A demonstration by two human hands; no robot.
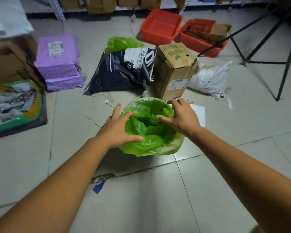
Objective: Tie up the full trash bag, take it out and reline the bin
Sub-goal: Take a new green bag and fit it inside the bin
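The floor (141, 207) is pale grey tile, dimly lit, with a glare patch (166, 158) near the middle. One joint is cracked and holds grit (104, 177); a blue scrap (98, 186) lies beside it. Along the far wall, shelving (60, 9) carries cardboard boxes (99, 4). In front stand two red tubs, one (160, 26) bare, the other (203, 46) holding flattened cardboard. Black frame legs (265, 62) stand at the right. On the floor lie purple parcels (59, 63), a dark printed bag (121, 69), a carton (173, 71) and a white sack (210, 78). At the left are a brown box (8, 61) and a green-edged tray (12, 103) of grey wrappings.
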